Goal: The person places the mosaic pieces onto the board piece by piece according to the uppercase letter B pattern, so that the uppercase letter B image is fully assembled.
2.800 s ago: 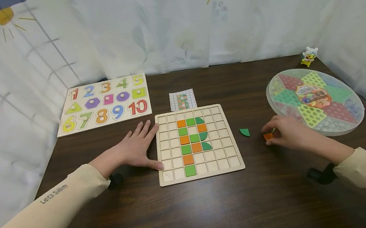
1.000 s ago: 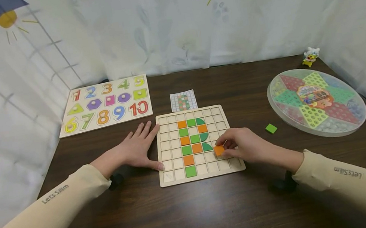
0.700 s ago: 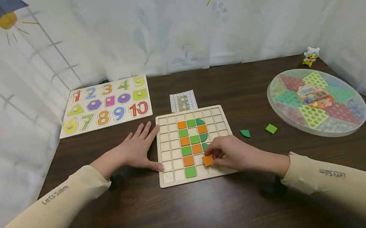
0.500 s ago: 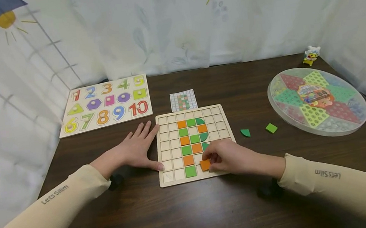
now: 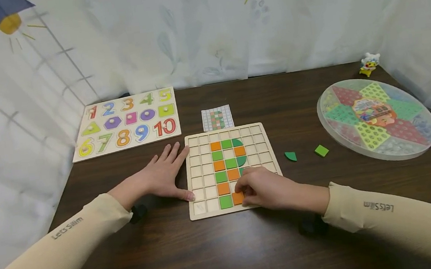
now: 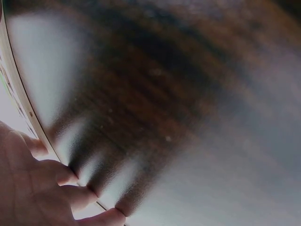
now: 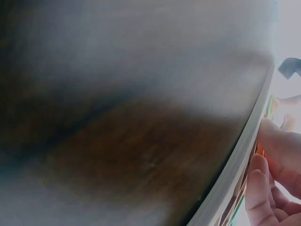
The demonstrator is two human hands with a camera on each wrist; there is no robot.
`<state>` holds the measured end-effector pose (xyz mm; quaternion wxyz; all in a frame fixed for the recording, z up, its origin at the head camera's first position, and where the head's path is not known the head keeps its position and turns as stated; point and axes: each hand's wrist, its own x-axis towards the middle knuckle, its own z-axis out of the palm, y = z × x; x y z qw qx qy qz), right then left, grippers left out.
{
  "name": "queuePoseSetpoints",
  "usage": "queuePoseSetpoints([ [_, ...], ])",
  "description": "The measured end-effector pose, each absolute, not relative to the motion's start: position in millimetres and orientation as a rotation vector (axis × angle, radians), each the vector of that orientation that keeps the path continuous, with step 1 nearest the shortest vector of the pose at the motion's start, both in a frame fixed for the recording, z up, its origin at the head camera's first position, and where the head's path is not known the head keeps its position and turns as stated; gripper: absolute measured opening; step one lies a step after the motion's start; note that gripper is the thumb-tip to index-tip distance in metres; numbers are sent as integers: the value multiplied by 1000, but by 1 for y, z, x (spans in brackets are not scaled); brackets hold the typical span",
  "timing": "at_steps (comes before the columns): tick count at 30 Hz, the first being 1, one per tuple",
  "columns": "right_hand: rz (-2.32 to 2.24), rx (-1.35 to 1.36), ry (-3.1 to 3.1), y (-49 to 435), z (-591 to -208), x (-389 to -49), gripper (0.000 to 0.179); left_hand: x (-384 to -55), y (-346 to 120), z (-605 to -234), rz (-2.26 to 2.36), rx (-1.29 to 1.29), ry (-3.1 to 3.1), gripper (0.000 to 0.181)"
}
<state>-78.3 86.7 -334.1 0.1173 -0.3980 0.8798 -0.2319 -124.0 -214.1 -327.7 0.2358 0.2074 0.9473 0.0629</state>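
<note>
A wooden grid board (image 5: 201, 182) lies on the table, with green and orange square tiles and dark green quarter-round tiles set in its cells. My left hand (image 5: 163, 173) is spread flat at the board's left side, thumb and index fingertips right at its edge. My right hand (image 5: 265, 186) pinches an orange square tile (image 5: 238, 198) at the bottom row, in the cell beside a green tile (image 5: 226, 202). In the right wrist view that orange tile (image 7: 260, 149) shows between thumb and fingers. The right hand hides some of the board's lower right cells.
Right of the board lie a dark green quarter-round tile (image 5: 290, 156) and a green square tile (image 5: 321, 151). A pattern card (image 5: 217, 118) sits behind the board. A number puzzle (image 5: 126, 124), a round game board (image 5: 377, 118) and a small figurine (image 5: 369, 64) stand farther out.
My right hand took the orange tile from the table at right, brought it left over the board, and lowered it to the bottom row. My left hand stayed at the board's edge.
</note>
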Motion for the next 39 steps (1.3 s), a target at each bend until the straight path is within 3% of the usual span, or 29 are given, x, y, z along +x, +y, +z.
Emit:
queuePoseSetpoints([
  [31,-679,-1209,2590,87,-330,-72,5,-118,-212,-323,185,539,2580,132],
  [39,-727,-1209,2611,102,-324,-78,11,-120,-210,-323,154,543,2575,133],
])
